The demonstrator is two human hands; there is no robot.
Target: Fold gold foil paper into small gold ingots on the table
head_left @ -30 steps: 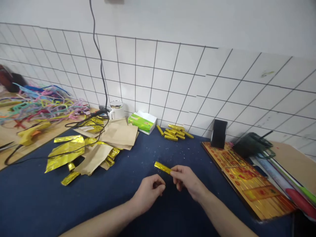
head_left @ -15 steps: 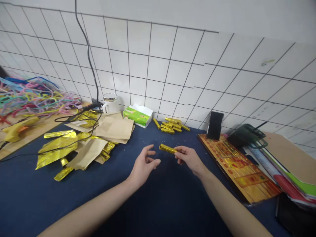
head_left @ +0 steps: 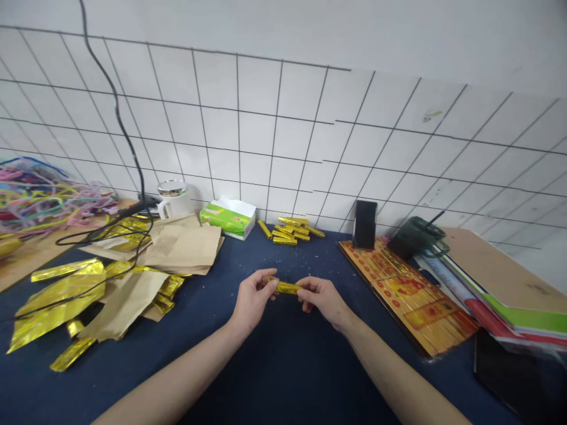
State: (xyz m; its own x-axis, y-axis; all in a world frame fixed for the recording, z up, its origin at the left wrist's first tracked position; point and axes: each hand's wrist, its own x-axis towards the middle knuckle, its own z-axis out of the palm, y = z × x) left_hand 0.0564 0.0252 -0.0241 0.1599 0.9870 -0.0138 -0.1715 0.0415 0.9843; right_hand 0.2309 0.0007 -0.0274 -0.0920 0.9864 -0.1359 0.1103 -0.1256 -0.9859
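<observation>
My left hand and my right hand each pinch one end of a small folded gold foil bar, held level just above the dark blue tabletop. Both hands are closed on it. Behind them, against the tiled wall, lies a pile of several finished gold foil bars. To the left lie loose gold foil sheets mixed with brown paper sheets.
A green tissue box and a white mug stand by the wall. A black cable hangs down at left. A stack of red-and-gold printed paper, a black phone and a dark green holder are at right.
My left hand, open and apart half a second ago, has come in and closed on the free end of the gold bar. The view has shifted to the right.
</observation>
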